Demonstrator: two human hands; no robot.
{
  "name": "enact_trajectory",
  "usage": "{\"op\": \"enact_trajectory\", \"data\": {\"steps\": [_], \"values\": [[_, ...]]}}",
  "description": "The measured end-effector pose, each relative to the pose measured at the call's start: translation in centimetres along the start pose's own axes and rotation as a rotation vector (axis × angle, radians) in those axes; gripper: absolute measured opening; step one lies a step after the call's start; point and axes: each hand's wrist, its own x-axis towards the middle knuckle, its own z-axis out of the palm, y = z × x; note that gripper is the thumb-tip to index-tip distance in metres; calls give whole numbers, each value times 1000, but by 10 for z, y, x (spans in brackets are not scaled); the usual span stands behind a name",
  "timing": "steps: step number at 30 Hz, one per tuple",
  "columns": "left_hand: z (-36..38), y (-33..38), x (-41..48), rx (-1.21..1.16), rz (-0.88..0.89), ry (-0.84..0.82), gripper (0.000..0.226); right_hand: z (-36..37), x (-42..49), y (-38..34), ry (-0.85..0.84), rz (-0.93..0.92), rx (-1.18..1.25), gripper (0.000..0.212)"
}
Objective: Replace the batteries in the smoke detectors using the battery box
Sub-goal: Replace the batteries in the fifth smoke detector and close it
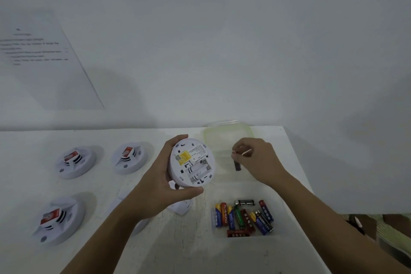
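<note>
Near the far right corner of the surface (104, 187), our right hand (253, 158) pinches a dark battery (237, 165) by its top end, long axis hanging down over the clear box (213, 138); just left, our left hand (160, 187) grips the upturned smoke detector (192, 162), bay (198, 172) facing us

Left side of the table (155, 256) is being blocked by three smoke detectors (75, 161), with narrow lanes being left between them. Centre is being occupied by the left hand (160, 187) gripping the held detector (192, 162); a white piece (182, 207) is being covered by that forearm. Back right is being closed off by the clear box (229, 138) and the right hand (255, 160) pinching a battery (237, 165). Front right is being crowded by loose batteries (243, 218). Passage is being left between box and batteries.
</note>
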Motion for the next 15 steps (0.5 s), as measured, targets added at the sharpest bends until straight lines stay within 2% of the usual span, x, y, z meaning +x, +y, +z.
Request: {"op": "enact_trajectory", "data": {"steps": [4, 6, 11, 15], "values": [[3, 2, -3, -30, -6, 52, 96, -15, -26, -38, 87, 30, 551, 6], [6, 6, -4, -37, 8, 72, 93, -15, -39, -52, 96, 5, 693, 8], [12, 15, -11, -56, 31, 102, 90, -2, -63, -68, 125, -79, 713, 9], [14, 19, -20, -37, 41, 82, 92, 9, -76, -66, 170, -132, 517, 9]]}}
